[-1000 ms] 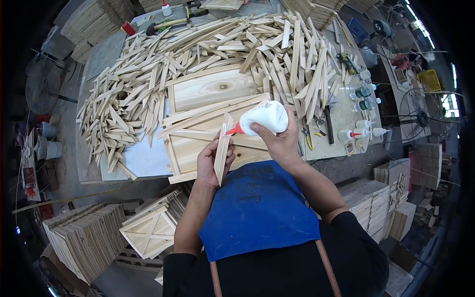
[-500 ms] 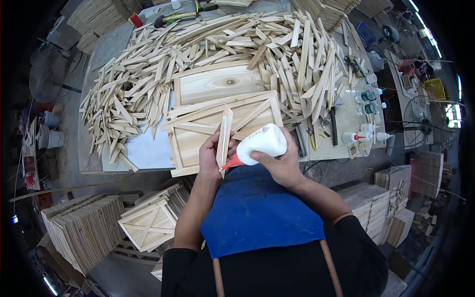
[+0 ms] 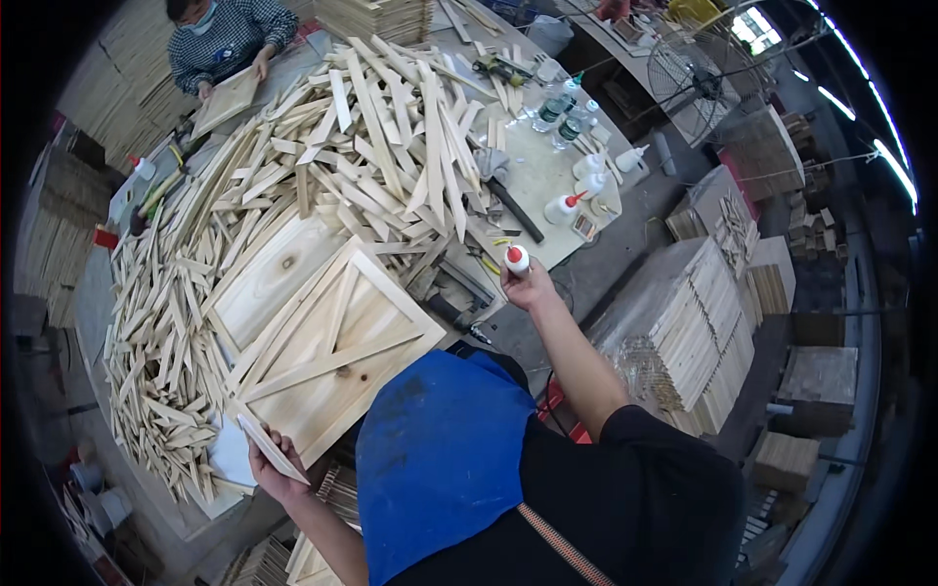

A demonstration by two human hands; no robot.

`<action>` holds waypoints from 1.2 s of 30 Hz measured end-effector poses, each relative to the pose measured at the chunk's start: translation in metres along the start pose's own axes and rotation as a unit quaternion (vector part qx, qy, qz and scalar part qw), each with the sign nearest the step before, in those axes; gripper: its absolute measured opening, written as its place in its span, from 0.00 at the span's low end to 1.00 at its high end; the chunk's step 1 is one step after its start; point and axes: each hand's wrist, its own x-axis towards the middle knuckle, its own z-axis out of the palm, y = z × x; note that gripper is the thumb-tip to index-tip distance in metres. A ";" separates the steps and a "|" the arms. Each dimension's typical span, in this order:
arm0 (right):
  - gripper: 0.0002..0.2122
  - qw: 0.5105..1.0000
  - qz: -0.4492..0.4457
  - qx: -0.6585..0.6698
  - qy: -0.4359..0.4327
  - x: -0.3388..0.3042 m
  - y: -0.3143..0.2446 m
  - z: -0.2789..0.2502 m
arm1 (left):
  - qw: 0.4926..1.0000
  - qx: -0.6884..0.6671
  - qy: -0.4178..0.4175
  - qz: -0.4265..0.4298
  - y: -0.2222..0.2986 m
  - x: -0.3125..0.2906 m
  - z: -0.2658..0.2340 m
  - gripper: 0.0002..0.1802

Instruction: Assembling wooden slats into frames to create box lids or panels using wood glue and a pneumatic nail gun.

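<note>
My left hand [image 3: 277,467] is closed around a short pale wood strip [image 3: 273,448] at the lower left, just off the near corner of a framed wood panel [image 3: 327,391]. That panel carries diagonal strips. Out to the right, my right hand [image 3: 529,284] grips a white glue bottle [image 3: 518,260] whose red nozzle points up toward me. Beneath it are the table's near edge and some tools. Beyond the framed panel lies a plain panel [image 3: 278,266] with a knot, partly covered by loose wood strips [image 3: 381,146].
More glue bottles [image 3: 563,208] and clear water bottles [image 3: 553,107] stand on the table's right side. A hammer [image 3: 515,210] lies nearby. Across the table a person [image 3: 231,44] handles a panel. Stacked boards [image 3: 674,322] stand on the floor at right.
My view has swung to the right. The glue bottle has come away from the wood strip, and my right hand has carried it out to the right. My left hand still holds the strip.
</note>
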 end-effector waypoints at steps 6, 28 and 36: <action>0.16 0.993 0.007 0.112 0.030 0.061 -0.047 -0.041 | 0.944 0.289 0.152 0.053 0.005 -0.019 0.046 0.24; 0.13 0.806 -0.297 -0.485 -0.162 -0.037 0.109 0.042 | 0.515 0.791 -0.039 0.328 -0.078 -0.016 0.070 0.26; 0.08 0.536 -0.408 -0.652 -0.348 -0.097 0.217 0.077 | 0.523 0.777 0.017 0.350 -0.096 -0.012 0.053 0.27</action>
